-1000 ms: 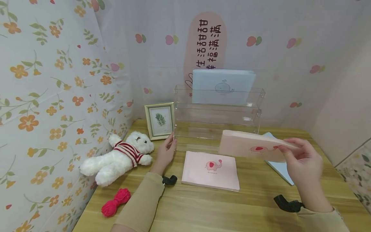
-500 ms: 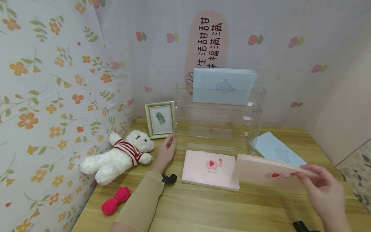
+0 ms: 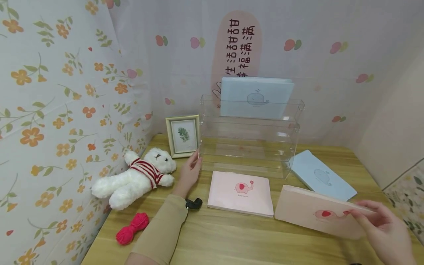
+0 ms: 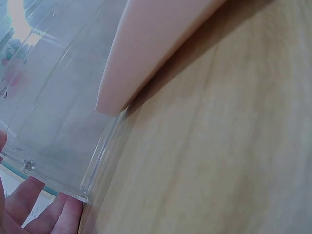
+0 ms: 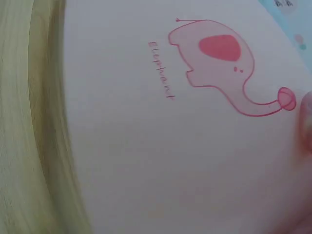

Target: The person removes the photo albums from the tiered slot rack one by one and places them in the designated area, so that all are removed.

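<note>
The notebook [image 3: 308, 209] is pale pink, its cover printed with a pink elephant with a red ear and a round shape at the tip of its trunk, and "Elephant" lettered beneath. It is closed and slants above the tabletop [image 3: 238, 241], cover toward the head camera, pinched at its right end by the right hand [image 3: 385, 224], thumb on the cover near the trunk tip. Whether its lower edge touches the wood cannot be told.

The rack [image 3: 250, 139] is clear and tiered, with small fittings at its corners. It stands upright on the tabletop, its left side touched by the left hand [image 3: 190, 171].
</note>
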Demonstrator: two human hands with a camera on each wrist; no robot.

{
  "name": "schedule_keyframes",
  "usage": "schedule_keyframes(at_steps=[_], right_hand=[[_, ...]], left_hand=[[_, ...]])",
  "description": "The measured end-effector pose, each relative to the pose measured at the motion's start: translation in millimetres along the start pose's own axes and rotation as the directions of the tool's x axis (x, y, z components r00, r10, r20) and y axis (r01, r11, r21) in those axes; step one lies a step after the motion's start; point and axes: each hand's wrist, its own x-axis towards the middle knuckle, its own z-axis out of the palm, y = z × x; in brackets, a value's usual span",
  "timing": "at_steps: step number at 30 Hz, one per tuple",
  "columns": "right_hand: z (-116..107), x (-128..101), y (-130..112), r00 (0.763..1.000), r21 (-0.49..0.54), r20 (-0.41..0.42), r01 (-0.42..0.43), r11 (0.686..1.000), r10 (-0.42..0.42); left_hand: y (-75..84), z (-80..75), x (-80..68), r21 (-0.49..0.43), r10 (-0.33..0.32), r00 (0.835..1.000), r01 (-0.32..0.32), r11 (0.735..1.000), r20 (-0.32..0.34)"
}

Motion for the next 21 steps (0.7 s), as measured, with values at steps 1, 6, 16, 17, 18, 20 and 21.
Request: schedule_keyframes(at_steps=[1,6,16,17,18,20,21], right_hand=[[-0.5,1.2,2.7,1.000,-0.020,0.015,0.002,1.000,-0.001],[-0.5,10.4,14.6,0.997,-0.120,0.069,-0.029,0.992,0.038],[-3.5,34.9,31.7,0.991,-0.189,0.118,-0.032,0.982,0.055],[-3.6,36.7,33.7,0.993,-0.188,0.116,-0.011,0.982,0.033],[-3.8,38.3,36.1,0.993,-0.184,0.115,0.015,0.983,0.007],[-4.7,41.7,40.3,0.992,-0.172,0.112,0.073,0.982,-0.054],[-5.2,43.4,42.1,0.991,-0.170,0.109,0.099,0.980,-0.081]], left_hand=[[-0.1,-0.1,0.0,0.001,0.002,1.000,-0.002,1.000,-0.001],[-0.9,-0.2,-0.4,0.000,-0.003,1.000,0.003,1.000,0.000],[2.5,-0.9,0.4,0.000,0.004,1.000,-0.004,1.000,-0.007],[2.6,-0.8,0.3,-0.002,0.004,1.000,-0.004,1.000,-0.007],[2.4,-0.5,0.3,-0.006,0.002,1.000,-0.002,1.000,-0.005],[2.2,0.1,-0.4,-0.018,-0.001,1.000,0.001,1.000,-0.006],[2.1,0.5,-0.9,-0.022,-0.001,1.000,0.001,1.000,-0.004]])
